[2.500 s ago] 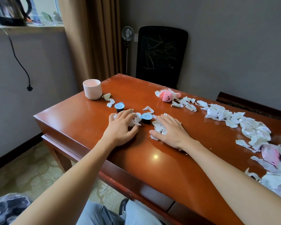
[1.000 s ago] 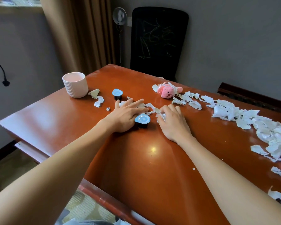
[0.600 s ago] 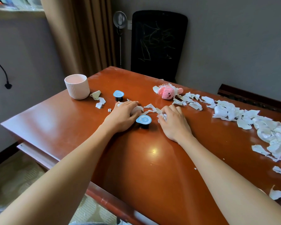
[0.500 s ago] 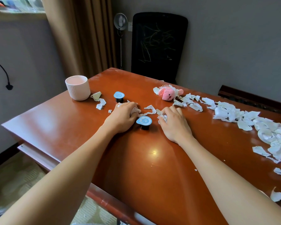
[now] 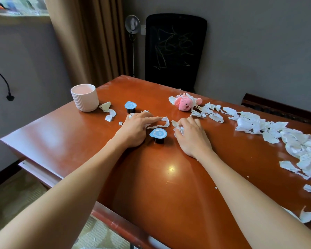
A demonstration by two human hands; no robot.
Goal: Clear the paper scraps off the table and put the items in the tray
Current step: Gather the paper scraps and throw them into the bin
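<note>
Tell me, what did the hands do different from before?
The right hand scrunched loose paper scraps into a wad under its curled fingers. The left hand reached forward to a curled strip. The cup, far capsule and pink toy stayed put.

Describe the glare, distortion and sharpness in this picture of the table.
Head view: the left hand, right hand and scraps look sharp, no motion blur; a bright glare spot lies on the table, nearer than the hands; wide-angle distortion swells the forearms toward the bottom corners.
</note>
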